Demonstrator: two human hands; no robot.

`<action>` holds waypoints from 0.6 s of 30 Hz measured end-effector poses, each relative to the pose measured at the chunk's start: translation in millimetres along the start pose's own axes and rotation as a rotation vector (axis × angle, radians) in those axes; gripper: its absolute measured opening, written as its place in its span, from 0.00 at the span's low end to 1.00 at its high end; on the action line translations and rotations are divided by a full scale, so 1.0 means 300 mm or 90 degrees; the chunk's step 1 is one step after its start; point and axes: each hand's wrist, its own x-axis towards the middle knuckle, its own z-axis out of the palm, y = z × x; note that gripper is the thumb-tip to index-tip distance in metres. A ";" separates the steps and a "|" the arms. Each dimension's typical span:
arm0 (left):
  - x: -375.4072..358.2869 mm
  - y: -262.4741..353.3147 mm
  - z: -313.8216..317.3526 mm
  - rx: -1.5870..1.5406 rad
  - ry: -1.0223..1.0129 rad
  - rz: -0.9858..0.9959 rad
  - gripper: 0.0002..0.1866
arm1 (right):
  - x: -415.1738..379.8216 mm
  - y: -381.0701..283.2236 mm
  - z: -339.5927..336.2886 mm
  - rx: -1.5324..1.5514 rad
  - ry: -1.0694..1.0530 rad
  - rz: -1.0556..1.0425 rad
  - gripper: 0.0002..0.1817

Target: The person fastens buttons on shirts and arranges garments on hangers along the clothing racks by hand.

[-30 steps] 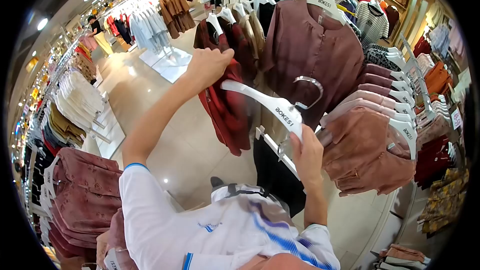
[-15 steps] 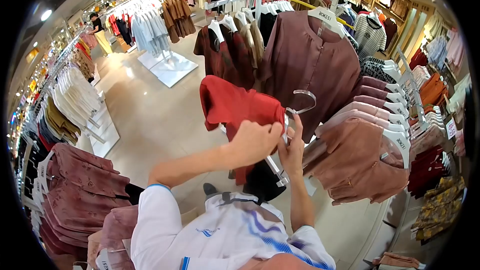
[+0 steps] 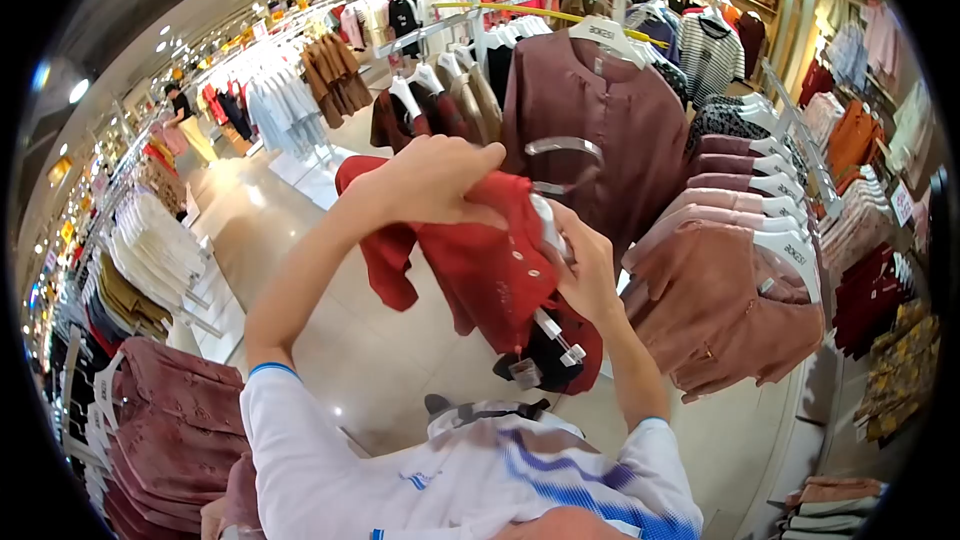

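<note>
A red shirt (image 3: 450, 270) with a buttoned front hangs askew between my hands. My left hand (image 3: 425, 180) lies over its upper part, thumb in front of the cloth and index finger stretched to the right; its other fingers are mostly hidden. My right hand (image 3: 588, 265) is closed round a white hanger (image 3: 548, 225) at the shirt's neck side, and the hanger's curved hook (image 3: 565, 147) stands up above it. Below the shirt show a clip bar (image 3: 560, 337), dark cloth (image 3: 545, 370) and a small tag (image 3: 525, 373).
A mauve blouse (image 3: 600, 110) faces me on a rack just beyond. Pink and brown tops (image 3: 730, 310) hang close on my right. Dusty-rose blouses (image 3: 175, 420) hang at lower left. A white rack base (image 3: 305, 175) stands on the tiled floor. Another person (image 3: 185, 120) is far left.
My left hand has moved up and left from the collar and has unfolded from a fist. The red shirt has swung lower, its buttoned front now showing. My right hand has turned round the hanger.
</note>
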 end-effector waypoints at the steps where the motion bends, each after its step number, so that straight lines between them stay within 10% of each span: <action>1: 0.020 -0.028 0.003 -0.051 0.007 0.038 0.27 | 0.012 -0.001 -0.006 -0.006 0.014 0.002 0.24; 9: -0.004 -0.059 -0.012 -0.050 0.146 0.043 0.26 | 0.102 0.018 -0.113 0.147 -0.209 0.041 0.18; 12: -0.018 -0.084 -0.032 -0.129 0.180 0.073 0.22 | 0.072 0.193 -0.189 0.514 -0.182 0.095 0.19; 18: -0.056 -0.071 -0.112 -0.189 0.167 0.045 0.19 | -0.143 0.302 -0.125 0.289 -0.341 0.229 0.29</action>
